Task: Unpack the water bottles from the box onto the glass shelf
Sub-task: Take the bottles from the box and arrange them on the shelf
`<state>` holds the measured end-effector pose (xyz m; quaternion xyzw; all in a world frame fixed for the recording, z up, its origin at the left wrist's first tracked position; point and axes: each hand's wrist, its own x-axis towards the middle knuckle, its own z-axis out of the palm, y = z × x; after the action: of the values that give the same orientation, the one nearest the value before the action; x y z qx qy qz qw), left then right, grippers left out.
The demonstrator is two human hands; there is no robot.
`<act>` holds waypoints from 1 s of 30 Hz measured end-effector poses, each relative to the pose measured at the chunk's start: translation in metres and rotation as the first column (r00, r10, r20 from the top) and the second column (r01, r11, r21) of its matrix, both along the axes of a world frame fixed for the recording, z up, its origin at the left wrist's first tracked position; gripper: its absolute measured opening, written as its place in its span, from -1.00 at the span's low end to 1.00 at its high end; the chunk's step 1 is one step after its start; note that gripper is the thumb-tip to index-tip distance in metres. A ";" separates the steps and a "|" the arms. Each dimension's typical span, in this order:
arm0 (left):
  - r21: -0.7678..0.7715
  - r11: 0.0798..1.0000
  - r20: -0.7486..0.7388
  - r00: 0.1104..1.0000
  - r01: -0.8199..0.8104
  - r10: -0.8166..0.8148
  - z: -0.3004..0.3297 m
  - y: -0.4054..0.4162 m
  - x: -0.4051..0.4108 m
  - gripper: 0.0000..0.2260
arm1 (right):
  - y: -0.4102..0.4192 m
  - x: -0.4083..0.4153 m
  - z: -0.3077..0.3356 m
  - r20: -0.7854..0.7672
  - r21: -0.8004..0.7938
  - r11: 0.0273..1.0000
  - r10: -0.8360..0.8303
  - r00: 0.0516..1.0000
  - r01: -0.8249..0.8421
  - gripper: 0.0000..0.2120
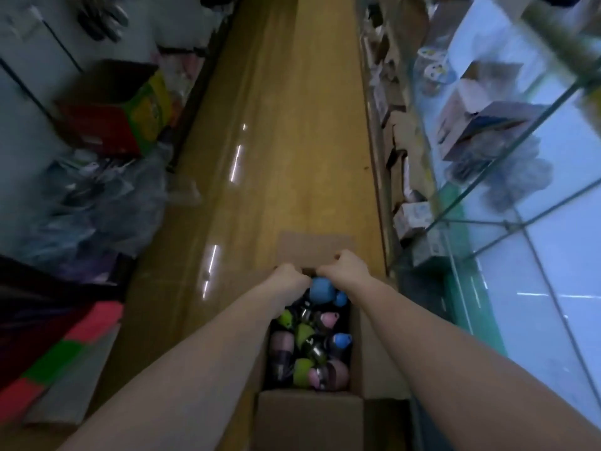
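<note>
An open cardboard box (310, 415) stands on the floor at the bottom centre, its flaps spread. Inside lie several water bottles with blue (322, 289), green (304, 332) and pink (328, 320) caps. My left hand (287, 276) and my right hand (348, 265) both reach to the box's far end, fingers curled over the edge by the far flap (315, 250). The blue bottle top sits right between my wrists. The glass shelf (553, 196) runs along the right side, its panes framed in green.
A wooden floor aisle (276, 125) stretches ahead. On the left are a red and yellow carton (120, 109), plastic-wrapped goods (97, 203) and a pink and green box (65, 349). Small boxes (413, 219) line the lower shelf; cartons (481, 122) sit behind the glass.
</note>
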<state>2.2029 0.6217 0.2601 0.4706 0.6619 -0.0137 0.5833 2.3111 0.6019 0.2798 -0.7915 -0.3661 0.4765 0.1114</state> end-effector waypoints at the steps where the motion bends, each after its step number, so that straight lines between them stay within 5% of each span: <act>1: -0.039 0.999 -0.022 1.000 -0.019 0.018 -0.013 -0.001 0.000 -0.86 | 0.000 0.002 -0.015 -0.012 -0.030 1.000 0.002 1.000 -0.002 -0.68; 3: -0.083 0.996 -0.032 0.999 -0.030 0.027 -0.037 -0.004 0.001 -0.88 | 0.000 0.005 -0.044 -0.031 -0.083 0.997 0.004 1.000 -0.007 -0.68; 7: -0.156 0.984 -0.036 0.996 -0.081 0.076 -0.086 -0.009 0.004 -0.57 | 0.000 0.013 -0.102 -0.020 -0.174 0.984 0.038 0.999 -0.041 -0.52; 12: -0.159 0.980 -0.023 0.993 -0.118 0.116 -0.155 0.002 0.012 -0.55 | 0.011 0.028 -0.179 -0.020 -0.205 0.976 0.078 0.997 -0.081 -0.39; 24: -0.117 0.984 -0.017 0.991 -0.133 0.131 -0.319 0.047 0.031 -0.59 | 0.058 0.045 -0.372 0.151 -0.186 0.944 0.300 0.942 -0.271 -0.42; 30: -0.115 0.987 -0.009 0.994 -0.112 0.112 -0.381 0.063 0.037 -0.60 | 0.070 0.047 -0.435 0.315 -0.152 0.884 0.466 0.827 -0.441 -0.43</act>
<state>2.2398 0.6843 -0.1214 0.3983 0.6862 -0.0198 0.6084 2.3576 0.6723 -0.1554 -0.7558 -0.5397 0.3572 -0.0993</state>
